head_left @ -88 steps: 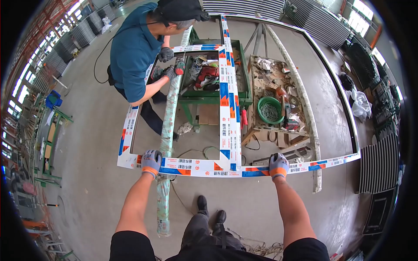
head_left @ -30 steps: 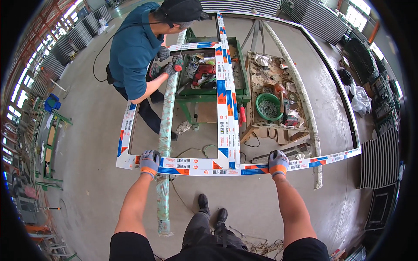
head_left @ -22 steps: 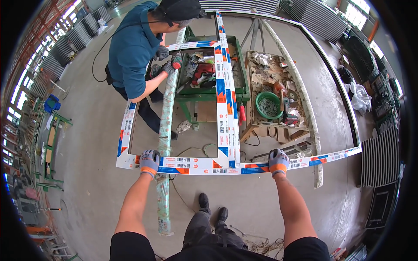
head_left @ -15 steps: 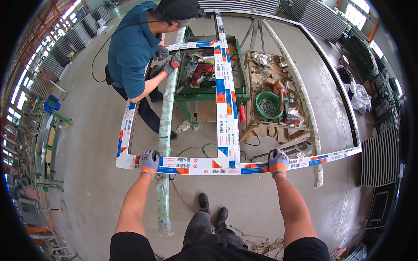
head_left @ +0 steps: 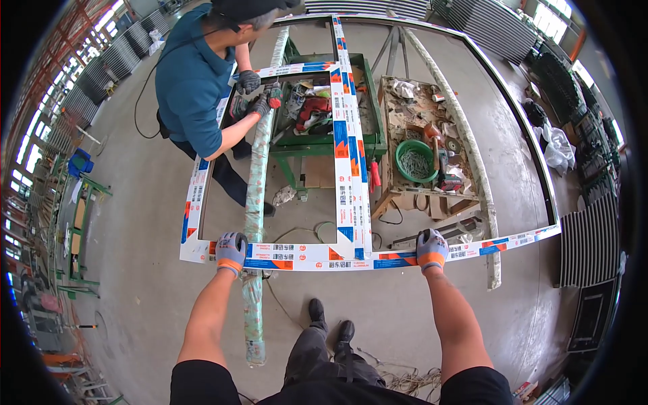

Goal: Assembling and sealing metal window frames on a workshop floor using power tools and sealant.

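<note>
A large window frame (head_left: 351,262), its bars covered in white, blue and orange film, lies flat across two long supports. Grey and orange gloves cover both of my hands. My left hand (head_left: 231,251) is closed over the near bar by its left corner, beside the left support (head_left: 255,196). Farther right along that same bar, my right hand (head_left: 432,248) grips it, fingers curled over the far edge. Across the frame on the left, a co-worker (head_left: 192,88) in a blue shirt and grey gloves holds a red power drill (head_left: 273,96) at the frame's left part.
Beneath the frame stands a green metal cart (head_left: 381,145) with tools. Right of it, a cluttered wooden bench (head_left: 395,108) bears a green basket (head_left: 399,164) of screws and another drill (head_left: 448,181). The right support (head_left: 466,121) slants past. Cords (head_left: 405,383) lie near my feet.
The co-worker's head and torso have shifted a little to the left, and more of the drill shows. My hands and the frame stay in place.
</note>
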`<action>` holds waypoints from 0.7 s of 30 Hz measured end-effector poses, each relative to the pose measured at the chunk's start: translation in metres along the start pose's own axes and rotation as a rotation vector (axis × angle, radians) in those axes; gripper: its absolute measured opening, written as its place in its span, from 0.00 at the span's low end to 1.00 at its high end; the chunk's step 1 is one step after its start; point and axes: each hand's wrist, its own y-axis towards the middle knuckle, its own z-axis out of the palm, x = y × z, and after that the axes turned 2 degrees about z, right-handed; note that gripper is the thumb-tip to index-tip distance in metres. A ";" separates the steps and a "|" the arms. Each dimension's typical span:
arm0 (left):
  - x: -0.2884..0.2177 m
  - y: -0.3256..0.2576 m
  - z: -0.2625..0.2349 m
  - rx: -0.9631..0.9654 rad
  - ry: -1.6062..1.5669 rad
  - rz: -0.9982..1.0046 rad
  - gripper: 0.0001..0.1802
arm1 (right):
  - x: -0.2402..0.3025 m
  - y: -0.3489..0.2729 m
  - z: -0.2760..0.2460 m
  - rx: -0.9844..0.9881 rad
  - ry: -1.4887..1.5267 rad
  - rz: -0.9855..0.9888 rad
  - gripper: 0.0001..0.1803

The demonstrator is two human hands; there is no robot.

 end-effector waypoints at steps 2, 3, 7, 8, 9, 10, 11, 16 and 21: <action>0.001 0.000 0.001 0.009 0.013 -0.016 0.19 | -0.001 0.000 0.001 0.001 -0.001 0.004 0.13; 0.001 0.000 0.001 0.009 0.014 -0.015 0.19 | -0.001 0.000 0.002 0.004 -0.002 0.004 0.13; 0.000 0.000 0.001 0.007 0.013 -0.010 0.19 | 0.000 -0.002 0.000 -0.032 -0.001 -0.014 0.12; -0.001 0.000 0.000 0.010 0.010 -0.011 0.19 | 0.000 -0.001 0.000 -0.032 0.000 -0.014 0.12; 0.001 0.000 0.001 0.009 0.011 -0.010 0.19 | 0.000 -0.001 0.000 -0.031 0.001 -0.015 0.12; 0.003 0.000 0.003 0.002 0.012 -0.005 0.19 | 0.000 -0.001 0.000 -0.031 0.001 -0.017 0.12; 0.003 0.000 0.004 -0.003 0.012 0.001 0.19 | 0.000 0.000 -0.001 -0.031 0.001 -0.016 0.12; 0.000 0.001 0.002 0.001 0.003 0.000 0.18 | 0.001 0.001 -0.002 0.010 0.001 -0.013 0.15; -0.004 0.001 -0.003 0.011 0.025 -0.006 0.18 | 0.000 0.001 -0.001 0.017 -0.016 -0.016 0.15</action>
